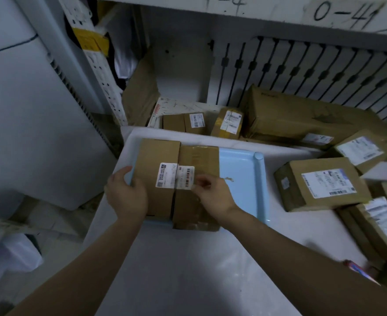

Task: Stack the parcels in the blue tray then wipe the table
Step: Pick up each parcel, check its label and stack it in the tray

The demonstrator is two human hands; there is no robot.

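A light blue tray (pixel 244 176) lies on the white table (pixel 199 270). Two brown cardboard parcels lie side by side in its left half: a left parcel (pixel 158 156) and a right parcel (pixel 199 158), each with a white label. My left hand (pixel 126 195) grips the left edge of the left parcel near the tray's rim. My right hand (pixel 213 192) rests on the right parcel, fingers curled by its label. More brown parcels (pixel 320 181) lie on the table to the right.
Beyond the table, a white box (pixel 165 108) holds small parcels, and a big carton (pixel 290 115) leans by a black wire rack (pixel 301 69). A white shelf post stands at the left. The near part of the table is bare.
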